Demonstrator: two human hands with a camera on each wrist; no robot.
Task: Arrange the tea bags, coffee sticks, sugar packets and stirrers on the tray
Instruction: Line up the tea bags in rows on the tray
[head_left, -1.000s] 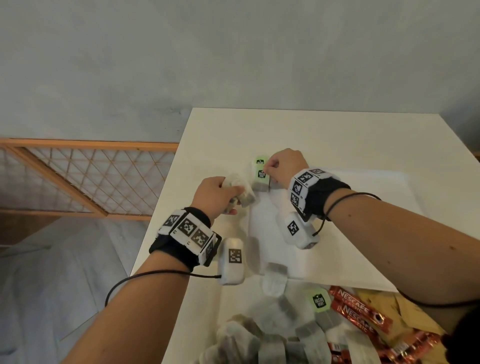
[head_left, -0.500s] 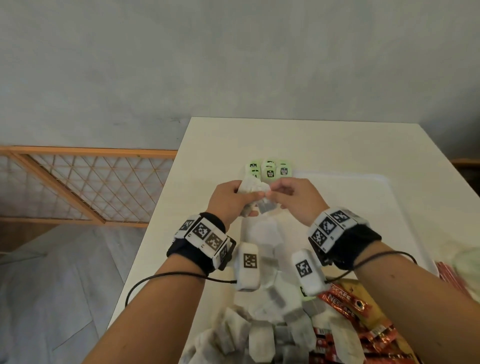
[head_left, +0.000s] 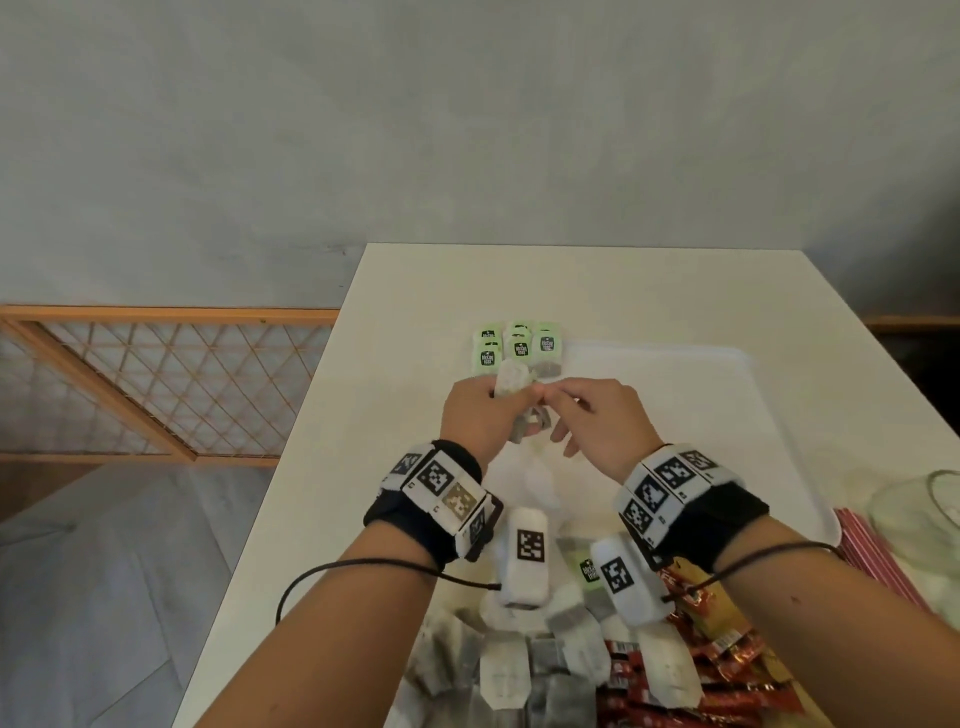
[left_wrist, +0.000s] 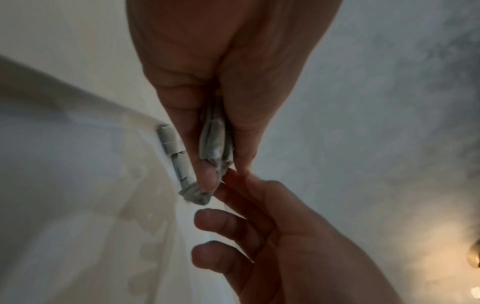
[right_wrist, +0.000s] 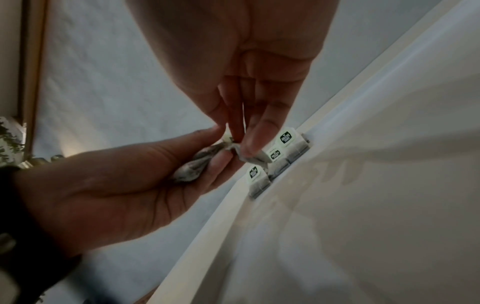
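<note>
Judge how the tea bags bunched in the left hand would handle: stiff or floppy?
Probably floppy: the tea bags look crumpled and bent inside the left hand. Likely light, since the right hand pinches one corner with just its fingers.

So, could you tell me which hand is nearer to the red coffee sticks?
Right. The right hand is up over the tray, on the side of the coffee sticks; the left hand holds tea bags farther left.

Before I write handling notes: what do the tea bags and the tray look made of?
Tea bags: thin, matte filter paper, crumpling softly in the left hand; dark contents show through; green tags look like printed card. Tray: smooth white, faintly glossy with rounded rim, probably plastic, possibly coated metal.
</note>
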